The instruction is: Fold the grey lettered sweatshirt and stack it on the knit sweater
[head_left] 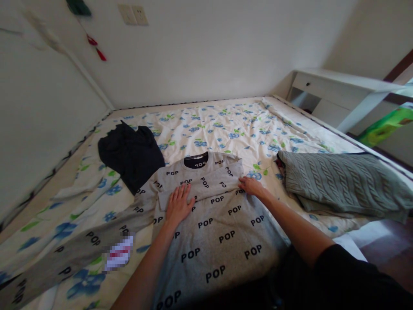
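Note:
A grey sweater (222,245) printed with black "POP" words lies spread on the bed, its neckline pointing away from me. One sleeve is folded across the chest, while the other sleeve (93,237) stretches out to the lower left. My left hand (180,204) rests flat on the folded sleeve with its fingers extended. At the sweater's right edge, below the shoulder, my right hand (251,186) has its fingers closed on the fabric. The lower hem is in shadow close to my body.
A crumpled black garment (130,150) lies at the left, and a folded grey-green cable-knit (342,183) at the right. Floral bedding (209,125) covers the bed. White walls stand behind and left; a white desk (335,86) with a drawer is beyond the bed's right edge.

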Demonstrator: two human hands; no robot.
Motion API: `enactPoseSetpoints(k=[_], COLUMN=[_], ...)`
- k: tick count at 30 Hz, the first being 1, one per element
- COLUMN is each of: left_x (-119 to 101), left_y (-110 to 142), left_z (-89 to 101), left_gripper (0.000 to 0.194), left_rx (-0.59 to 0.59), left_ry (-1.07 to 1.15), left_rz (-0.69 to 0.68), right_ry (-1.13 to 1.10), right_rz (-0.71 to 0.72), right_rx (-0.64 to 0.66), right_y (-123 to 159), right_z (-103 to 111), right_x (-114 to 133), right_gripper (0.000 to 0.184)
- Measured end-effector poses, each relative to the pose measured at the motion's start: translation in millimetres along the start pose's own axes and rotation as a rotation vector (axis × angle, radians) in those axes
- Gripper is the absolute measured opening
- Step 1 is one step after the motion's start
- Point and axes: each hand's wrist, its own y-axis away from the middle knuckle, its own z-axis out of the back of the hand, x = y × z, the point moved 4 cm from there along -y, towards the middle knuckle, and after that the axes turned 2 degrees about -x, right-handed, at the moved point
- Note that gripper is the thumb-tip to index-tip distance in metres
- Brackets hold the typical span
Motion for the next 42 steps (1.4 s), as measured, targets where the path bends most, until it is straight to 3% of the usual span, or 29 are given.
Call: enactPoseSetpoints(k=[4,9,12,15,19,24,27,31,35,39,42], left_x=[5,4,-15,-50,-88,-95,-88,-77,-57,-14,37], left_y=[-4,-19,-33,-44,-48,-42,-39,-36,-26,4,44], left_z=[-2.3,-6.5,-3.4,-1.8,-14.0,-26.4,-27.1,-24.7,-16.3,6.7,39.0], left_gripper=[0.084,0.097,0.09,0.07,0.069,0.077,0.082,0.087,0.086,0.086,0.074], left_rx=[-0.007,0.129,0.08,-0.073,-0.085,-0.038,-0.036,-0.025,0.071,0.216,0.225], left_ry=[-0.046,0.016,0.076,0.142,0.182,0.118,0.1,0.073,0.073,0.102,0.158], left_rz=[0.047,0.156,0.178,0.015,-0.131,-0.097,-0.062,-0.005,-0.001,0.036,0.08], right_ry=[-0.021,-0.254,-0.54,-0.704,-0.595,-0.547,-0.525,-0.416,-0.323,-0.275,-0.318], right_rz=[-0.048,-0.167,-0.28,-0.342,-0.335,-0.36,-0.408,-0.382,-0.33,-0.272,-0.22], right_rx=[0.065,-0.114,-0.163,-0.164,-0.21,-0.213,-0.275,-0.232,-0.213,-0.165,-0.084], right_y=[-6,-22,-34,-43,-50,-57,-58,-57,-45,-26,-11], right_z=[-13,-13,-21,-31,-35,-30,-26,-29,-27,-18,-14], right_x=[-10,-31,-50,-61,-58,-63,-72,-72,-77,-94,-94], right_gripper=[0.044,0.043,0.045,0.041,0.032,0.03,0.024,0.021,0.024,0.024,0.024])
